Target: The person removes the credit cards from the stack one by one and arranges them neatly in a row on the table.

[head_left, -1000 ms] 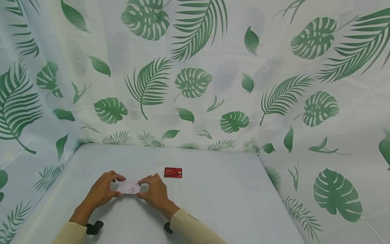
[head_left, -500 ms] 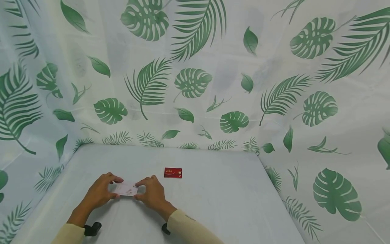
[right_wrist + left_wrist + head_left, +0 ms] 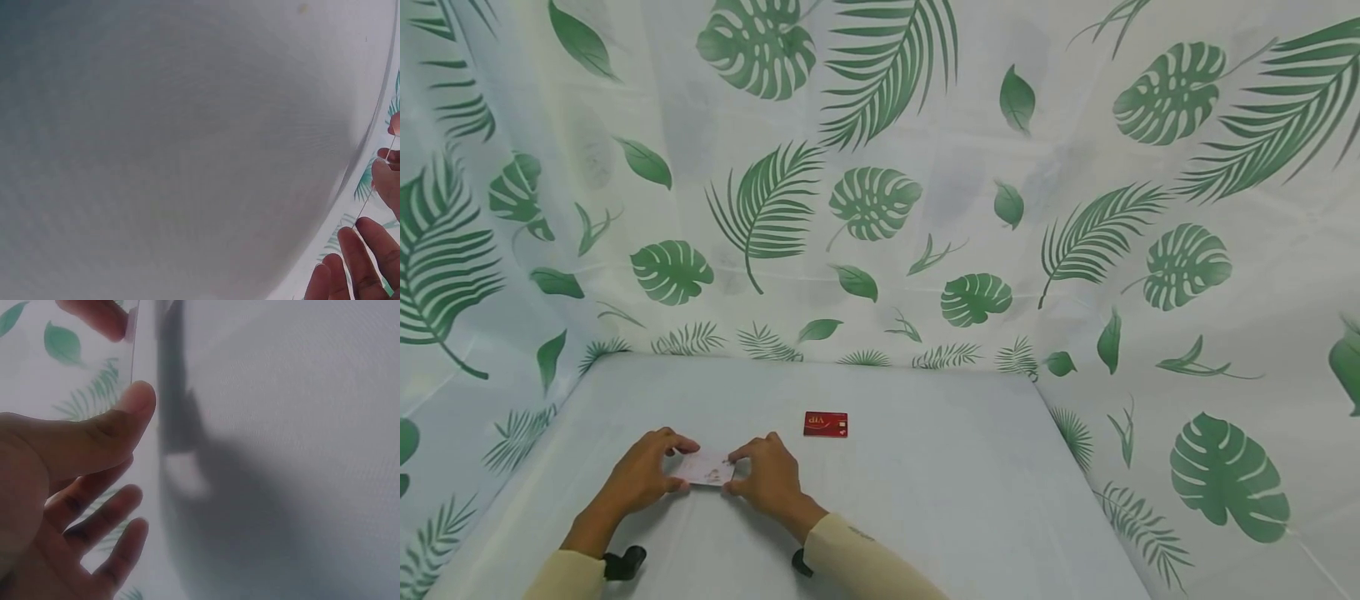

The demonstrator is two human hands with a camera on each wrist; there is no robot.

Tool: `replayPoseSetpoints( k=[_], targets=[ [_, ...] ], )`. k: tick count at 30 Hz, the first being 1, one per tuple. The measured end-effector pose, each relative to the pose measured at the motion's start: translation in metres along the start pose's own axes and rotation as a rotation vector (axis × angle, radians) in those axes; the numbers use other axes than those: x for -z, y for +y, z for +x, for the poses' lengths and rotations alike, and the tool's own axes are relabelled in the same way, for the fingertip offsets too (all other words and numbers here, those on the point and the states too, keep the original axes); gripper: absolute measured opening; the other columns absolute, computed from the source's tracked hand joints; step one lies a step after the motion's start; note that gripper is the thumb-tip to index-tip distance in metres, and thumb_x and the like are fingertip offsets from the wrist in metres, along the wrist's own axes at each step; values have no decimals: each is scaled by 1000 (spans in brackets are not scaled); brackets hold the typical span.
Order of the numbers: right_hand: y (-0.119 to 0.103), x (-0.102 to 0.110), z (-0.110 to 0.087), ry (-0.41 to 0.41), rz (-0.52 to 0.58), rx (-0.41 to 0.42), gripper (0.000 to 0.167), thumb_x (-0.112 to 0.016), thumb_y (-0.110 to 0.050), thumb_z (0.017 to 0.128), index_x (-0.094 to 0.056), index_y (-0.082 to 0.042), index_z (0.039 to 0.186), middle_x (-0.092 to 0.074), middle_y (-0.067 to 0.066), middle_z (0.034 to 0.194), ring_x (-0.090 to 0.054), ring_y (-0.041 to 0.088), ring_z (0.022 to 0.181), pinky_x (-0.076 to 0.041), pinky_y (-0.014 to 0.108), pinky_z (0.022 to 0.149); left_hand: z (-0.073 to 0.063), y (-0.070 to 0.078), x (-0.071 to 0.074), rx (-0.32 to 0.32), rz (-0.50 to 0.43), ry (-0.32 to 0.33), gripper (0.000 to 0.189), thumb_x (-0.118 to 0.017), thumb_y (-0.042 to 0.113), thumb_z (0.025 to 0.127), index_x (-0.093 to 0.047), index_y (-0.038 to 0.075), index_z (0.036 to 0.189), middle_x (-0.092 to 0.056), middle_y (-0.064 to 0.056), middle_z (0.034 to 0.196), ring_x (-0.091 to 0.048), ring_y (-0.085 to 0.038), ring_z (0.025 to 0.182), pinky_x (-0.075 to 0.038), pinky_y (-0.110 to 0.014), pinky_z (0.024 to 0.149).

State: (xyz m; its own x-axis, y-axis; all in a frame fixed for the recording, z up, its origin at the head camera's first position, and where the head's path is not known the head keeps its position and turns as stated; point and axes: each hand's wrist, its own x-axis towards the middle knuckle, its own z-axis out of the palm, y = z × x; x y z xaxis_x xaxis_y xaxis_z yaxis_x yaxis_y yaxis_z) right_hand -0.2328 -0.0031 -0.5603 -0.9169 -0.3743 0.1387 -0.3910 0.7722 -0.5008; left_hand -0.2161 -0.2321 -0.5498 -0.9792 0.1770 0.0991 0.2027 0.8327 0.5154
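A thin pale card (image 3: 706,468) with faint pinkish print is held by both hands over the white table. My left hand (image 3: 640,475) pinches its left end between thumb and fingers. At the right end, my right hand (image 3: 772,477) grips the card's corners the same way. In the left wrist view the left hand (image 3: 94,444) has its thumb on the card's edge (image 3: 128,359), other fingers spread below. The card's thin edge (image 3: 364,209) shows as a line between fingertips in the right wrist view. A red card (image 3: 825,424) marked VIP lies flat beyond the right hand.
The white table (image 3: 940,492) fills the lower part of the head view. Around its back and sides hangs a white curtain (image 3: 925,108) printed with green leaves. Black straps (image 3: 625,563) sit at the wrists, by the beige sleeves.
Both hands have shifted slightly left and nearer to me, carrying the pale card between them. The red card has stayed where it was.
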Motion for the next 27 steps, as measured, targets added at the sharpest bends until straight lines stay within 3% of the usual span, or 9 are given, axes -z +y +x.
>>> replayPoseSetpoints(
  k=[6, 27],
  targets=[
    [-1, -8, 2, -20, -32, -23, 37, -95, -38, 80, -84, -31, 114, -77, -15, 111, -49, 0, 93, -45, 16, 78, -1, -2, 1, -1, 9, -11, 53, -98, 9, 68, -76, 10, 116, -68, -4, 108, -62, -28, 103, -52, -49, 86],
    [-9, -15, 3, -27, -184, 10, 38, -95, -40, 79, -84, -33, 114, -79, -15, 109, -46, 2, 85, -40, 16, 70, -3, -9, -6, 43, 10, -40, 52, -99, 10, 67, -77, 12, 114, -68, -4, 107, -61, -29, 105, -51, -56, 94]
  ],
)
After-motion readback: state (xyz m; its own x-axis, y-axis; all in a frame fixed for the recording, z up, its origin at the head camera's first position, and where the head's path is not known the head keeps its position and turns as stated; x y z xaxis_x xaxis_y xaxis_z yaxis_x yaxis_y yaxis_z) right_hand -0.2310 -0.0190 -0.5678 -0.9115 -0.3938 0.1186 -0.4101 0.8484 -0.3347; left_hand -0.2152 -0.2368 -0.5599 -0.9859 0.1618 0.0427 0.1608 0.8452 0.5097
